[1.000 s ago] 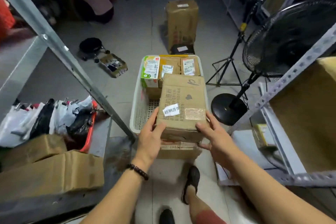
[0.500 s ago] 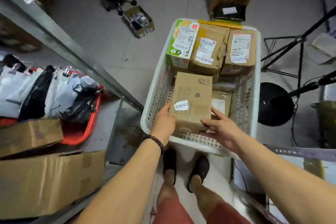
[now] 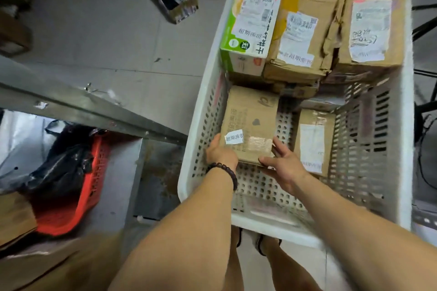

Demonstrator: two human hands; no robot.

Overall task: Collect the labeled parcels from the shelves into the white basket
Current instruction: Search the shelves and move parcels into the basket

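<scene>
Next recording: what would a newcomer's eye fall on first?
The left hand and right hand hold a brown parcel low inside the white basket, near its left wall. A green-and-white box stands out in its far-left corner; a red basket lies at the picture's left.

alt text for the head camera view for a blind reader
The left hand and right hand hold a brown parcel low inside a white basket, one at each near corner. A green-and-white box and two taped brown parcels fill the basket's far end, and another labeled parcel lies to the right.
</scene>
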